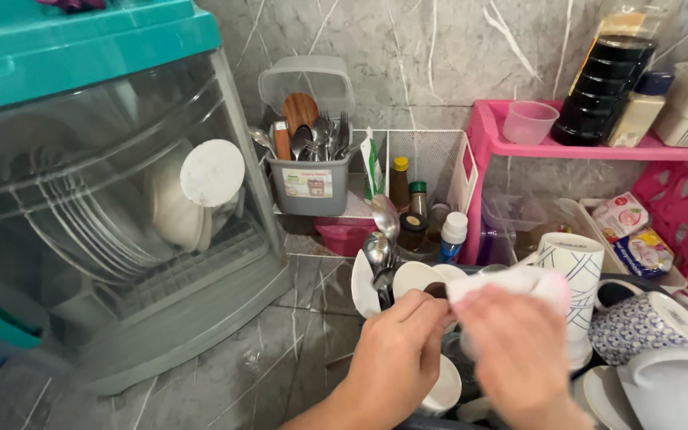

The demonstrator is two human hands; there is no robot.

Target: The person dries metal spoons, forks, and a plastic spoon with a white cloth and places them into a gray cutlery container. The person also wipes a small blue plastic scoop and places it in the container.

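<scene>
My left hand (396, 358) pinches a small dark object (437, 290) between thumb and fingers; what it is I cannot tell. My right hand (519, 350), blurred, presses a white cloth with a pink edge (511, 283) against that object. Both hands hover over a dish basin (471, 410) of washed crockery at the bottom right. White saucers (416, 277) and several upright metal spoons (380, 247) stand just beyond my left fingers. A tall patterned white mug (571, 263) stands right behind the cloth.
A clear plastic dish cabinet with a teal lid (89, 199) fills the left. A grey cutlery caddy (308, 179) and a white wire basket of bottles (431, 171) stand at the back wall. A pink shelf (591, 147) carries a dark bottle (603, 87). Mugs (646, 322) lie at the right.
</scene>
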